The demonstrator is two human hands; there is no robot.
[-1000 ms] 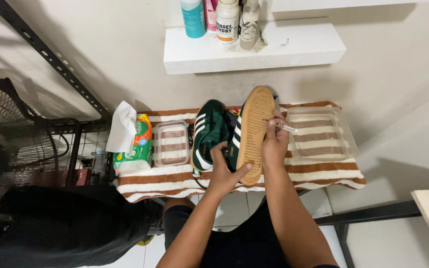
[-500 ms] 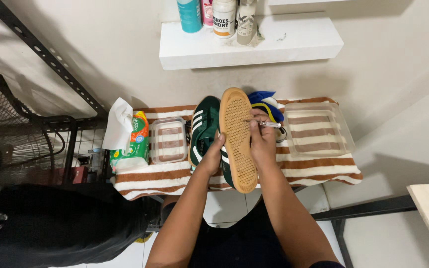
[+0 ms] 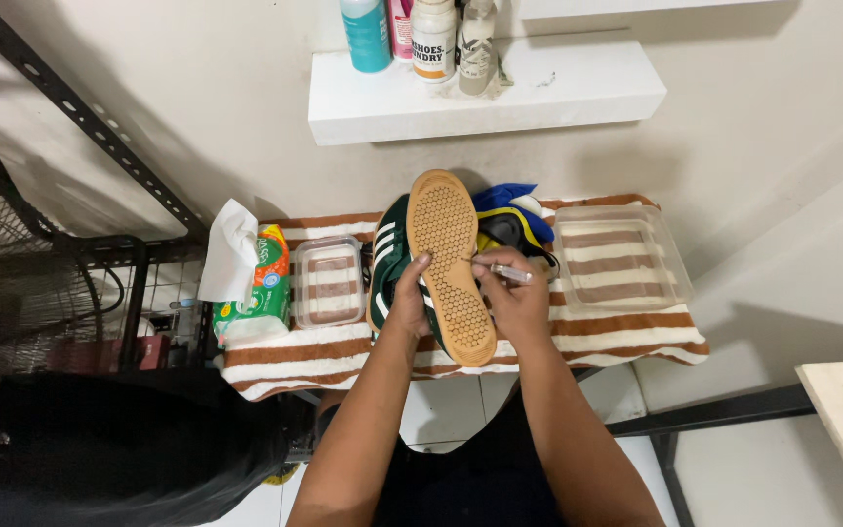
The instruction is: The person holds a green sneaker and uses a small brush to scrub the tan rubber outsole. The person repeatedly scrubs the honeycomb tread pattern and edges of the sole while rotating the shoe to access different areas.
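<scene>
A dark green sneaker [image 3: 389, 256] with white stripes is turned so its tan gum sole [image 3: 449, 262] faces me. My left hand [image 3: 409, 303] grips the shoe along its left side, thumb on the sole. My right hand [image 3: 517, 298] rests against the sole's right edge and pinches a thin white pen-like tool [image 3: 501, 272] pointed at the sole. Behind the shoe lies a blue, yellow and black bundle [image 3: 511, 217]. All of it sits over a brown and white striped towel [image 3: 597, 332].
A small clear plastic tub [image 3: 326, 281] and a wet-wipes pack [image 3: 258, 283] with a tissue sticking out lie left on the towel. A larger clear tub [image 3: 622, 256] is at right. A white shelf [image 3: 500, 93] holds bottles. A black metal rack [image 3: 100, 263] stands at left.
The shoe has been tilted more upright with its sole turned toward me, and the bundle behind it has come into view. My right hand slid to the sole's right edge.
</scene>
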